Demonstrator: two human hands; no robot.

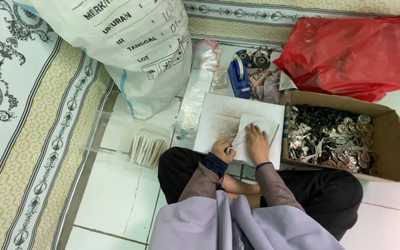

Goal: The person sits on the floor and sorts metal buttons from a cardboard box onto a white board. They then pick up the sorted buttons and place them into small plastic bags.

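i see left hand (pixel 221 151) pinching thin pale strip (pixel 237 143), grip closed on it. right hand (pixel 257 144) flat, open, pressing white paper sheet (pixel 260 139) on white board (pixel 223 121). brown cardboard box of metal parts (pixel 343 136) just right.

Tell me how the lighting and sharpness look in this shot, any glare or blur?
Head view: soft, even light with faint shadows; mild sheen on the red plastic bag and clear tray; both hands, left hand and right hand, look slightly soft; small parts in the cardboard box blur together.
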